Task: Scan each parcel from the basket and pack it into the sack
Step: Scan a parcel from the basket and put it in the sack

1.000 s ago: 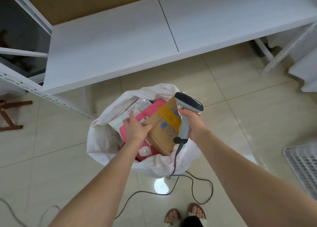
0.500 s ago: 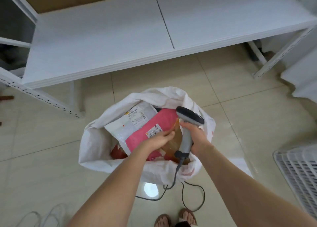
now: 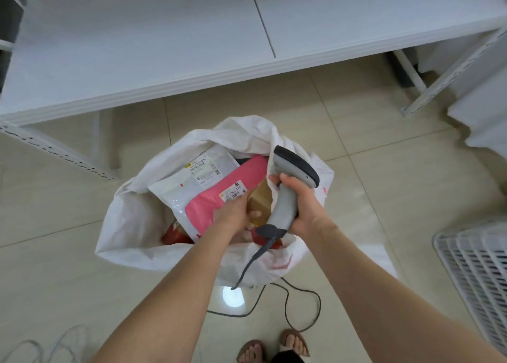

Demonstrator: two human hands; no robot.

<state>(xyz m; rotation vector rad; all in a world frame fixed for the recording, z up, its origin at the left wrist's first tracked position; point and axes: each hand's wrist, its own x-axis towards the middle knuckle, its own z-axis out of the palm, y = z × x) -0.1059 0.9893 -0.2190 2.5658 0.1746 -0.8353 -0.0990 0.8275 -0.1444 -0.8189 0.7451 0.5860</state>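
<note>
Parcel of brown cardboard (image 3: 259, 200) sits inside white woven sack (image 3: 131, 217), between both hands, on edge. Visible stretch runs away from person; near end hidden by left hand (image 3: 233, 211). Flat pink plastic mailer (image 3: 216, 198) just left of it, overlapping white plastic mailer (image 3: 189, 181) farther left. Left hand reaches down into sack, fingers and thumb curled on parcel edge. Right hand (image 3: 301, 206) wraps handle of grey handheld barcode scanner (image 3: 286, 198), head up and away, black cable (image 3: 288, 305) trailing to floor. White slatted plastic basket (image 3: 477, 275) well right of right hand.
</note>
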